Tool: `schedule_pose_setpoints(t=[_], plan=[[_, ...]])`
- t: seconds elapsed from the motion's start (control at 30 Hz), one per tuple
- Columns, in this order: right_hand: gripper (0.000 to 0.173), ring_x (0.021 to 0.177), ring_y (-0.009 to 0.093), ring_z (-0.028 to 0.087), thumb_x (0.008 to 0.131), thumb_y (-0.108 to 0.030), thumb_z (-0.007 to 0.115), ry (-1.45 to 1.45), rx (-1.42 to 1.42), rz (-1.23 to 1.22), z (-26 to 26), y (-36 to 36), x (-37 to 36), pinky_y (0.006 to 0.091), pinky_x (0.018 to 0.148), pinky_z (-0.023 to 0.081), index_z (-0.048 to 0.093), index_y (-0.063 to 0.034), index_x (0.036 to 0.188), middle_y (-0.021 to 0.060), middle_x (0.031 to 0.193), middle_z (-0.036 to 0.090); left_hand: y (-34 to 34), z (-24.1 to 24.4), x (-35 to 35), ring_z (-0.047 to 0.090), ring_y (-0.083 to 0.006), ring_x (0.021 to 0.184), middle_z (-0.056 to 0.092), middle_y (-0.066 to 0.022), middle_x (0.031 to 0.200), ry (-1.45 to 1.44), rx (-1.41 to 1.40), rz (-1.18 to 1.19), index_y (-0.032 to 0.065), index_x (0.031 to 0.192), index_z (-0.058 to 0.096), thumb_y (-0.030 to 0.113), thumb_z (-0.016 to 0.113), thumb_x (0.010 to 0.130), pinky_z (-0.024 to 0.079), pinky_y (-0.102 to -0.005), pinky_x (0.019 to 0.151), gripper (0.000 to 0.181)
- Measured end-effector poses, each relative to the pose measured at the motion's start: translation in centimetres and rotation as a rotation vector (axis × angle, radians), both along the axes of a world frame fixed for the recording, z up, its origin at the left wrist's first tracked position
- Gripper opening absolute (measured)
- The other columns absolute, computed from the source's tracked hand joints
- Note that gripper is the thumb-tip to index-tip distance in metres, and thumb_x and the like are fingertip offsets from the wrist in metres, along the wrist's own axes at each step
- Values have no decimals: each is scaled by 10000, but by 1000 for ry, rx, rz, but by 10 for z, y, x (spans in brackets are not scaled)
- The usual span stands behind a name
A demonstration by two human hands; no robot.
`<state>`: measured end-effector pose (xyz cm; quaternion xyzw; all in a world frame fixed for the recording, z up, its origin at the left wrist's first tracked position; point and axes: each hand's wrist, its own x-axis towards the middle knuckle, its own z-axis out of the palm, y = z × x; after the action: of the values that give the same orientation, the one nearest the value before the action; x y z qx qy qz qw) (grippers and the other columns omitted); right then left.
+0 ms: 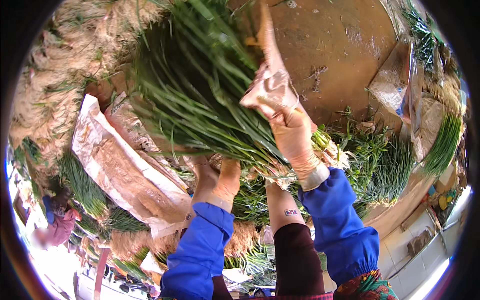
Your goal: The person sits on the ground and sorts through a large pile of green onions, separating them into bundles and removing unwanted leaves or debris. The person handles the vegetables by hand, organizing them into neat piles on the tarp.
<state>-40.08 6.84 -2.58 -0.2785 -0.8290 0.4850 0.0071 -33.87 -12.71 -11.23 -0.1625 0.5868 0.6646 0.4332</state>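
A large bunch of long-leaved greens [210,112], which look like green onions, fans out before me, its leaves blurred at the top. Pale stem ends [332,152] stick out right of my right hand [294,140]. That gloved hand is closed on a muddy, pinkish strip of sheeting [275,80], which trails up over the leaves. Whether it also grips stems is hidden. Below the leaves is my left hand [227,178], also gloved, beside my left shin. Its fingertips are covered by leaves, so its hold cannot be made out.
Left of my legs lies a muddy white sack [123,168]. Heaps of beige roots [75,86] fill the upper left. Brown muddy water [337,56] spreads at upper right. Loose greens [378,165] and clear plastic [397,82] lie right. A person [62,227] is at far left.
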Motion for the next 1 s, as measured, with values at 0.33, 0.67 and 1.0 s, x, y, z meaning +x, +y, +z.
schedule_pose_setpoints(t=[0.33,0.67,1.0], plan=[[165,659,238,599,694,-174,631,149,-181,451,48,-69,-39,349,665,391,656,-137,853,70,689,629,-49,74,60,516,-118,897,537,-8,1045,-354,-81,450,105,1114,481,295,464,916,438,-295,780,275],[79,613,322,574,703,-76,573,442,-372,88,85,-102,-124,406,589,454,645,-98,682,133,642,589,-73,161,-23,528,-177,1013,552,-78,1112,-439,68,763,9,1139,494,121,464,894,424,-297,883,272],[57,598,344,568,683,-47,559,579,-89,-138,55,-42,-214,395,548,447,609,-42,656,165,616,572,-49,95,-157,527,-115,873,557,-31,1037,75,-39,154,73,1136,508,240,391,924,431,-233,744,294]])
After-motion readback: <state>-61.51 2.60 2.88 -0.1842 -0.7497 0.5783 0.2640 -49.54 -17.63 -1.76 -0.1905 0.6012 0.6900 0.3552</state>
